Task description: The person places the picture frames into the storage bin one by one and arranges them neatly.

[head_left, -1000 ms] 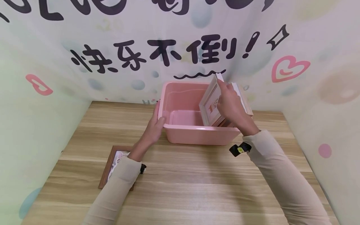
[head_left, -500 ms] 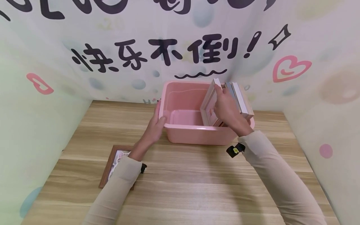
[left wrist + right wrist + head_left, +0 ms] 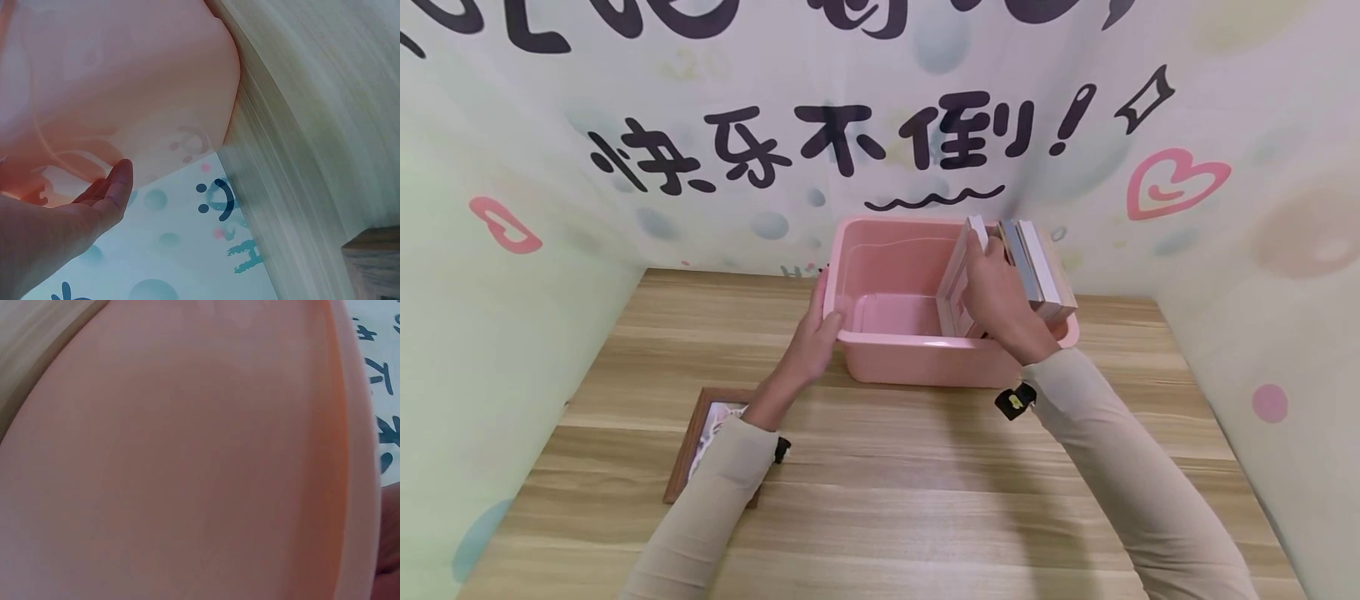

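A pink plastic bin [image 3: 917, 360] stands on the table against the back wall. My left hand [image 3: 808, 342] holds its left end, thumb over the rim; in the left wrist view the fingers of that hand [image 3: 94, 212] lie along the outer wall. Inside the bin's right half, my right hand [image 3: 996, 292] grips a white picture frame [image 3: 955, 279] by its upper part, and the frame leans slightly. Right of it, several more frames [image 3: 1039, 265] stand on edge, packed side by side. The right wrist view is mostly filled by the bin's wall [image 3: 187, 456].
A brown wooden picture frame [image 3: 695, 450] lies on the table at the left, partly under my left forearm. The wood-grain table [image 3: 887, 500] extends in front of the bin. A printed cloth [image 3: 737, 233] with black writing hangs right behind it.
My right hand has moved left and slightly down with the white frame, which sits lower in the bin. More of the packed frames shows beside it. My left hand stays put.
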Motion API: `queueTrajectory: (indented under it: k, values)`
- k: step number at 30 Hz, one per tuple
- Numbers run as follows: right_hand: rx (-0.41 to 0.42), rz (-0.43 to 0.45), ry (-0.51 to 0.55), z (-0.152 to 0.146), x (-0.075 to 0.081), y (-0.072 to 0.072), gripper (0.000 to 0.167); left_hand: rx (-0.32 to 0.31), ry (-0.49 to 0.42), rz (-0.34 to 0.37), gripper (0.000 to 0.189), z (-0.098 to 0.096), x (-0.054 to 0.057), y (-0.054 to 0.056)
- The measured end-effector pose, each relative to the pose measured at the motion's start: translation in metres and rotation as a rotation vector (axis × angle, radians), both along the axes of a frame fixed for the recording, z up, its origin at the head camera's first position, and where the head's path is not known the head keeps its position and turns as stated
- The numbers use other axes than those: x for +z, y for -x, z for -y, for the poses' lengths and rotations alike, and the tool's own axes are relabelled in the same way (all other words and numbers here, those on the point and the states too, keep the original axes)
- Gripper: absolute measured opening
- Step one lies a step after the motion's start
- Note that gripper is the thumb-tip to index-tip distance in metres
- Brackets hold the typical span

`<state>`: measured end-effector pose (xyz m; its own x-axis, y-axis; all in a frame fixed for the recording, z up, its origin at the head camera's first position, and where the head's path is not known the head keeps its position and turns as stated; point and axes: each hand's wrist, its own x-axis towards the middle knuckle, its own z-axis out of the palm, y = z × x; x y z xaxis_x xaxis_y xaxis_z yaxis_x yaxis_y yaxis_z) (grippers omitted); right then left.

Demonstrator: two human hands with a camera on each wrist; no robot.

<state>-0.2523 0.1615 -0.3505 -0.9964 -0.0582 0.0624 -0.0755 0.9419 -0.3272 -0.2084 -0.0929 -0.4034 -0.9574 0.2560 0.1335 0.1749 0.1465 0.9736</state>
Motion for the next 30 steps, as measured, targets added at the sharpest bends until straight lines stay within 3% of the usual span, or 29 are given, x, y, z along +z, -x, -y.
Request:
queueTrajectory:
  k: [4, 8, 13, 22, 26, 30]
  values:
    - [0.053, -0.040, -0.184, 0.002, -0.001, -0.003, 0.077, 0.005, -0.008, 0.003, 0.069, 0.001, -0.017, 0.010]
    - [0.082, -0.107, -0.341, 0.004, -0.003, -0.005, 0.063, 0.008, -0.012, -0.008, 0.068, 0.002, -0.022, 0.013]
    - [0.088, -0.122, -0.392, 0.003, -0.003, -0.007, 0.059, 0.010, -0.012, -0.024, 0.068, 0.001, -0.022, 0.012]
    - [0.079, -0.069, -0.545, -0.003, 0.001, -0.011, 0.071, 0.024, 0.004, -0.026, 0.068, 0.001, -0.023, 0.011]
    - [0.058, -0.045, -0.547, -0.006, 0.001, -0.011, 0.078, 0.012, -0.005, -0.027, 0.068, 0.001, -0.022, 0.011]
    - [0.040, -0.039, -0.475, -0.007, 0.004, -0.010, 0.079, -0.003, -0.014, -0.014, 0.067, 0.000, -0.018, 0.010]
